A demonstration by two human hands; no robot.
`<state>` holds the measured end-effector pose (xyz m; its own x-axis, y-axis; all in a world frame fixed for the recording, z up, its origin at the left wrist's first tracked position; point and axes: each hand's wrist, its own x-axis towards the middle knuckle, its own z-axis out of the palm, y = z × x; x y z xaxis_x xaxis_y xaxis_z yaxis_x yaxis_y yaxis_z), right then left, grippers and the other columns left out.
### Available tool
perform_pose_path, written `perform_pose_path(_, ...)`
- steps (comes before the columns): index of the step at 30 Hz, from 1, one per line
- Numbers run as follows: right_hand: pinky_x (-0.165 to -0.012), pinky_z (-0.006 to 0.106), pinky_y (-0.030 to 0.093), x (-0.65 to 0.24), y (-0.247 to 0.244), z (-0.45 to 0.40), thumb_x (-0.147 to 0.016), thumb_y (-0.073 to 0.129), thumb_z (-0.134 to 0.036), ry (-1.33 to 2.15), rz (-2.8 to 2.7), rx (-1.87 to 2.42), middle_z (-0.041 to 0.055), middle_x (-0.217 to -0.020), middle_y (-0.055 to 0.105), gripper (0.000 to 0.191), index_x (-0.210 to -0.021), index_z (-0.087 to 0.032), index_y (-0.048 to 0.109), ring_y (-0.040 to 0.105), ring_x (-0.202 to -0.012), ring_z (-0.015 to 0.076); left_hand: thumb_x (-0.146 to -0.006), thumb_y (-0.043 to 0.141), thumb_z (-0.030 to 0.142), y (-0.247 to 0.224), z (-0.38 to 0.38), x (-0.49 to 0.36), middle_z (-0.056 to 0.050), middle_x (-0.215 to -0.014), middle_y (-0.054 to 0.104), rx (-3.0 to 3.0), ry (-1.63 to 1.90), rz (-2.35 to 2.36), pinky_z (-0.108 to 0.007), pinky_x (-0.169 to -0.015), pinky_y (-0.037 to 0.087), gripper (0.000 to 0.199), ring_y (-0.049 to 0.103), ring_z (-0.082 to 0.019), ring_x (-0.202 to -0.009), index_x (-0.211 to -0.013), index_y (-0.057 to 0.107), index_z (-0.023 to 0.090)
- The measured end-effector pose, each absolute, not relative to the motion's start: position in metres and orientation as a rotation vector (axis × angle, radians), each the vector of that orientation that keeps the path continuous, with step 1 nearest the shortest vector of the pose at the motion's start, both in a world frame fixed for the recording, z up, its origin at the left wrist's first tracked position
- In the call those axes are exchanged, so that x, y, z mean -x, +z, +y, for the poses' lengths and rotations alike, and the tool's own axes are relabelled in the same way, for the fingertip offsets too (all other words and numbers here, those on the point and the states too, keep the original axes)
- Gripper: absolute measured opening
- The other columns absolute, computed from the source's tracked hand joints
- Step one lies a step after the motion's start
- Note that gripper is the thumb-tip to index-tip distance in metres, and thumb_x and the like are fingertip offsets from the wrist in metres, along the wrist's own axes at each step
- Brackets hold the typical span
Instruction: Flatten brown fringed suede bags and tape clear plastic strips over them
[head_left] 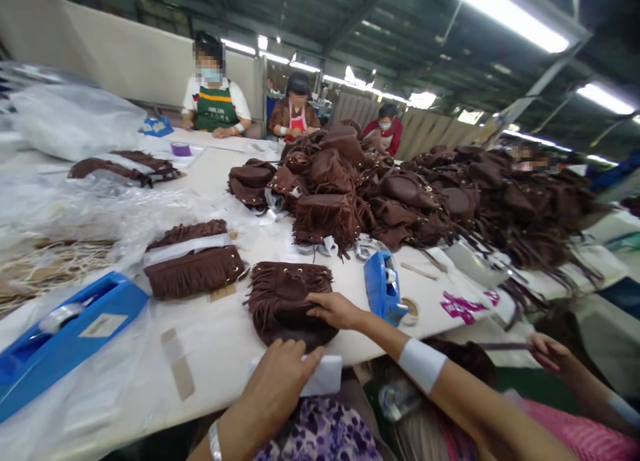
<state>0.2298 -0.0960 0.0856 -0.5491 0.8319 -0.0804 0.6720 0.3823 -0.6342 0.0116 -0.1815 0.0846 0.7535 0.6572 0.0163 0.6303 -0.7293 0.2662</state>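
A brown fringed bag [285, 311] lies on the table in front of me, its row of metal eyelets along the far edge. My right hand [336, 309] reaches across from the right, closed, with thumb and fingers pinching the bag's side. At the bag's rounded near edge, my left hand [280, 374] is curled around a folded white paper [324, 375]. Part of that paper is hidden under the fingers. Left of the bag sits another fringed bag [195, 264] with a white band around it.
Blue tape dispensers [383, 287] [75, 341] stand on both sides. A large heap of brown bags [345, 174] covers the back and right. Clear plastic [115, 204] spreads at left. A co-worker's hand [550, 351] holds a strap close on the right; several people sit opposite.
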Motion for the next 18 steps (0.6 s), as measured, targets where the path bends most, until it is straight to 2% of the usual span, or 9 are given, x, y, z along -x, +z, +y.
perform_pose_path(6,-0.071,0.021,0.043,-0.24,0.084,-0.079,-0.09,0.06,-0.026,0.982,-2.447,1.3,-0.0015,-0.089,0.07,0.018,-0.106,-0.022,0.067,0.062,-0.08,0.0152,-0.087,0.043,0.006,0.067,-0.15,-0.045,-0.006,-0.096,0.066,-2.867,0.182,1.035,-0.038,-0.078,0.045,0.05,0.061,-0.023,-0.088,-0.131,0.05,0.028)
perform_pose_path(12,-0.072,0.021,0.043,-0.244,0.082,-0.075,-0.089,0.061,-0.023,1.003,-2.472,1.271,-0.0012,-0.093,0.07,0.018,-0.107,-0.022,0.066,0.063,-0.082,0.0149,-0.092,0.042,0.011,0.045,-0.131,-0.053,-0.01,-0.093,0.067,-2.941,0.231,1.161,-0.04,-0.077,0.045,0.03,0.062,-0.024,-0.086,-0.117,0.058,0.015)
perform_pose_path(18,-0.071,0.021,0.042,-0.246,0.078,-0.075,-0.091,0.06,-0.027,0.988,-2.452,1.298,-0.0015,-0.089,0.069,0.015,-0.105,-0.023,0.064,0.062,-0.08,0.015,-0.096,0.045,0.019,0.033,-0.133,-0.049,-0.007,-0.09,0.066,-3.008,0.469,1.215,-0.041,-0.078,0.041,0.02,0.058,-0.023,-0.085,-0.108,0.06,0.016)
